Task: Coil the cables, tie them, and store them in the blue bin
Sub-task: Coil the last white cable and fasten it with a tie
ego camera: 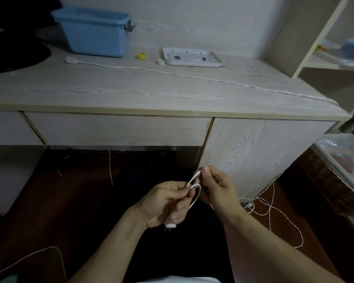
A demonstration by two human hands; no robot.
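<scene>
Below the counter (131, 92), a left hand (164, 203) grips the plug end of a thin, limp white cable (194, 190) while the right hand (217, 188) pinches its first loop; light and springy, it likely needs holding at the crossings.

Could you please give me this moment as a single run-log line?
phase: coiling | left hand: grips plug end | right hand: pinches white cable loop | blue bin: on desk | tie: not yet
</scene>
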